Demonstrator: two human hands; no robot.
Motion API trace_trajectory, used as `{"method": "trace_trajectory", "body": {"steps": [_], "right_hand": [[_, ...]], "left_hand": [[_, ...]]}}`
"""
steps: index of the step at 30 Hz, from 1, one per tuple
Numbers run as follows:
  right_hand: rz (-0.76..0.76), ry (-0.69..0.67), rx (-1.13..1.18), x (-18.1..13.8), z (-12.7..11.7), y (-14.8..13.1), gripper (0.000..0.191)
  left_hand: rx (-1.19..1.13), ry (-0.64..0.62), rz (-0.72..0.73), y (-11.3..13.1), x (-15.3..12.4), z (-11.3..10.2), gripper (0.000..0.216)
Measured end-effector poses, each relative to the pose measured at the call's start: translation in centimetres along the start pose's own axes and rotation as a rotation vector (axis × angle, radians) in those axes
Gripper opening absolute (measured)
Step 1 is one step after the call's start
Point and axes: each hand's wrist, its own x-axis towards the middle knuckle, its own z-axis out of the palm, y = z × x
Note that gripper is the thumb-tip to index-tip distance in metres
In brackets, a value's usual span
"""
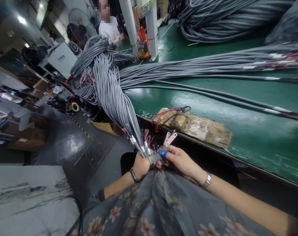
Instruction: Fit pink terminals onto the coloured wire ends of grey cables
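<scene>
- risk, tangling: we judge that the fine coloured cores (146, 133) could snag on one another or splay the wrong way, since they fan out loose and close-packed beyond the white sleeves (145, 144).
- risk, pull: the cable bundle (111, 82) hangs over the edge of the green bench (210, 106); its weight, we think, could drag the held ends out of the fist.
- risk, mix-up: several ends sit side by side in one grip, so we might take up the wrong core.
- grey cables (138, 147), held ends: located low before the body, just off the bench edge; tips and cores point up and away from us, long axis steep, leaning slightly left toward the tips.
- left hand (141, 166): fingers curled closed around the cable ends.
- right hand (179, 161): thumb and fingers drawn nearly together beside the left; we cannot tell what, if anything, is pinched there.
- pink two-armed tool (169, 139): just beyond the right fingertips; whether gripped, we cannot tell.
- wooden block (201, 129): on the bench, near its edge.
</scene>
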Motion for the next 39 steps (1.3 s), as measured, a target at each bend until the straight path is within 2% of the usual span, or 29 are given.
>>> {"method": "trace_trajectory", "body": {"steps": [10, 16, 18, 21, 22, 25, 28, 31, 39], "right_hand": [[0.05, -0.057, 0.149, 0.0, -0.4, 0.4, 0.043], [-0.08, -0.097, 0.058, -0.3, 0.3, 0.2, 0.042], [-0.075, -0.037, 0.104, -0.2, 0.2, 0.2, 0.043], [-0.045, 0.179, 0.199, 0.0, -0.6, 0.3, 0.043], [-0.034, 0.207, 0.204, 0.0, -0.8, 0.3, 0.042], [0.003, 0.099, 0.136, -0.3, -1.1, 0.2, 0.039], [-0.023, -0.047, 0.01, -0.7, -0.5, -0.1, 0.041], [-0.061, -0.108, -0.035, -0.6, 0.3, -0.5, 0.041], [-0.015, 0.073, -0.024, -0.3, -0.3, -0.1, 0.044]], "left_hand": [[-0.043, 0.004, 0.027, -0.4, 0.1, -0.2, 0.048], [0.069, -0.1, -0.013, 0.7, -0.4, -0.2, 0.041], [0.066, -0.096, -0.01, 0.7, -0.5, -0.2, 0.04], [0.019, -0.038, -0.02, 0.4, -0.5, -0.2, 0.041], [0.0, -0.013, -0.026, 0.2, -0.4, -0.1, 0.041], [-0.046, 0.037, -0.033, -0.1, -0.3, 0.0, 0.042], [0.003, -0.002, -0.026, 0.2, -0.3, 0.0, 0.043], [0.058, -0.04, -0.026, 0.7, -0.4, 0.0, 0.042], [0.044, 0.011, -0.035, 0.8, -0.3, 0.3, 0.044]]}}
